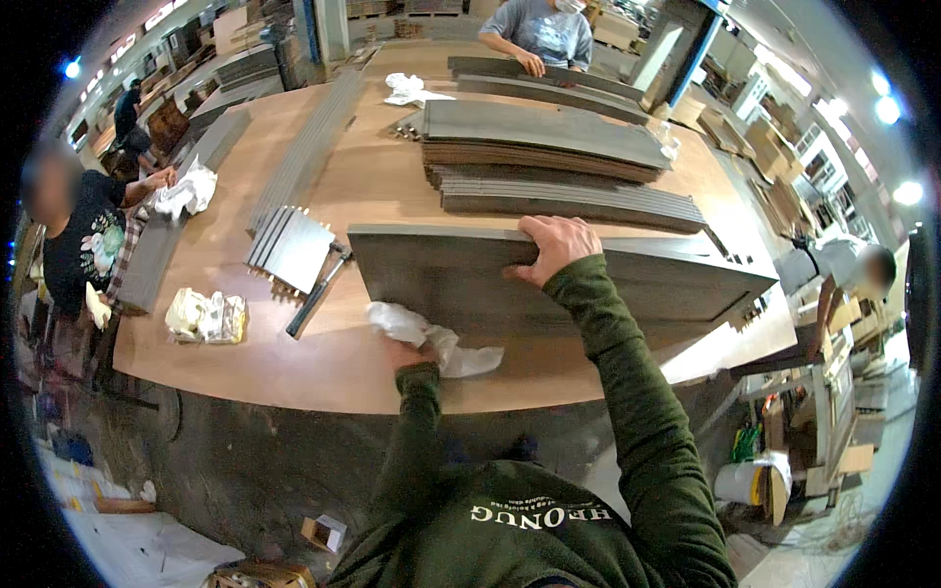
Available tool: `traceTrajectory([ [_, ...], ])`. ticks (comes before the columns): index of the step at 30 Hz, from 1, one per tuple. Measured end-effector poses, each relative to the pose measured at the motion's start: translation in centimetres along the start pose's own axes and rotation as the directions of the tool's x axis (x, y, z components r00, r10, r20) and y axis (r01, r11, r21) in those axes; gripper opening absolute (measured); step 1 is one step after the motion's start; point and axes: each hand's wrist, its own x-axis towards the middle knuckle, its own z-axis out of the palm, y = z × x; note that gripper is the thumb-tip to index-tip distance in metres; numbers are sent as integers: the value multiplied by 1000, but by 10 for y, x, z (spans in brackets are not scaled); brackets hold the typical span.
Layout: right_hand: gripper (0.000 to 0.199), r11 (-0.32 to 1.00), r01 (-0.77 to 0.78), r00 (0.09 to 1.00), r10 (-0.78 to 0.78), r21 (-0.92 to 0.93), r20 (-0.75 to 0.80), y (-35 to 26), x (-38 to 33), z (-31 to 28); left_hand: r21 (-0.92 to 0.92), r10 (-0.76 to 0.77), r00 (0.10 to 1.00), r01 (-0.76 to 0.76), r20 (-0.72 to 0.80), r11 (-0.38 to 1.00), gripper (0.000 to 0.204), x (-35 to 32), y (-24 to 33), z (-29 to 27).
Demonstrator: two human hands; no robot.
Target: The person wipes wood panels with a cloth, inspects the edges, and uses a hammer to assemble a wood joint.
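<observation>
A long dark grey panel (pixel 441 269) stands on its edge near the front of the table, with a framed, recessed section toward its right end. My right hand (pixel 564 245) is closed over its upper edge, the thumb on the near face. Low in front of the panel's left part, my left hand (pixel 405 353) is closed on a crumpled white cloth (pixel 463 359). The cloth covers most of those fingers and trails to the right over the tabletop. Left of the panel lie a hammer (pixel 319 294) and a stack of short grey boards (pixel 294 245) with pegs along their edges.
Behind the panel, stacked grey boards (pixel 549 132) and grey slats (pixel 578 204) cover the wooden table (pixel 294 377). More long slats (pixel 312 147) lie left. A crumpled whitish bundle (pixel 206 316) sits front left. People are at the far side (pixel 544 39), left (pixel 93 225) and right (pixel 843 265).
</observation>
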Motion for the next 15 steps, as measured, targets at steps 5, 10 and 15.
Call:
traceTrajectory([
  [5,42,1000,-20,998,20,0,56,-2,-40,-2,229,69,749,-287,659,930,78,-19,108,-77],
  [10,59,995,-32,880,-16,92,474,-12,-128,-1,26,187,890,-217,416,976,60,-23,-14,-133],
  [15,61,985,-128,886,60,117,460,-44,-233,55,-37,-162,981,167,110,985,43,29,-129,-231],
])
